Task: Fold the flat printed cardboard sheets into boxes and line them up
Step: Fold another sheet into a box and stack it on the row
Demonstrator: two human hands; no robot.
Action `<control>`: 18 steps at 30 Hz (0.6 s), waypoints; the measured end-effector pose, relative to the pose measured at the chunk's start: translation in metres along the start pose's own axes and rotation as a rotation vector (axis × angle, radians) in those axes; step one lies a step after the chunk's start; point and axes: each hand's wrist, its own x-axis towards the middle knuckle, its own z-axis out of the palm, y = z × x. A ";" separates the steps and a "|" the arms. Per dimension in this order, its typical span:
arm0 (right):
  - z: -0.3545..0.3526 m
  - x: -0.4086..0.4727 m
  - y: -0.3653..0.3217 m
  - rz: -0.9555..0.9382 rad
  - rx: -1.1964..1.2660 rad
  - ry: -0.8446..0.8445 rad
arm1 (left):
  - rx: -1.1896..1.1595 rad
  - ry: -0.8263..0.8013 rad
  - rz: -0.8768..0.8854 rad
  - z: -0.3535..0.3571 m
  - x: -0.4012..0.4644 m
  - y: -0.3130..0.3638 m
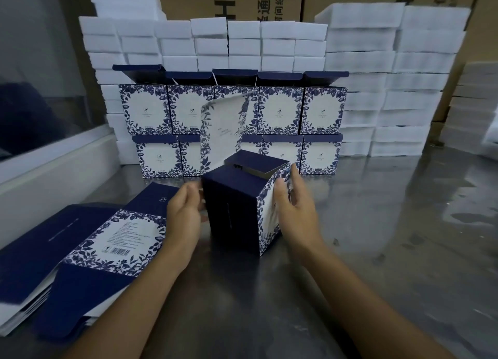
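A half-formed box point(237, 205), dark blue with a blue-and-white floral side, stands on the steel table point(377, 237) in the middle. One long printed flap of it sticks up at the back. My left hand point(184, 210) holds its left side, fingers curled at the edge. My right hand point(292, 207) presses flat against its floral right side. A stack of flat printed sheets point(89, 253) lies at the left. Folded boxes point(231, 127) stand in two stacked rows behind, top lids open.
White foam blocks point(377, 89) are piled high behind the boxes and at the right. Brown shipping cartons point(269, 0) stand at the back. A white ledge with a glass panel point(40, 167) runs along the left.
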 end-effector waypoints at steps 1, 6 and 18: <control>0.000 0.000 -0.001 0.002 0.003 -0.017 | -0.001 0.010 -0.008 -0.002 0.001 -0.001; 0.003 -0.007 -0.011 0.064 0.073 -0.124 | -0.101 -0.018 -0.059 -0.006 0.002 -0.004; 0.006 -0.009 -0.015 0.040 0.105 -0.012 | -0.044 -0.114 0.018 -0.006 -0.003 0.001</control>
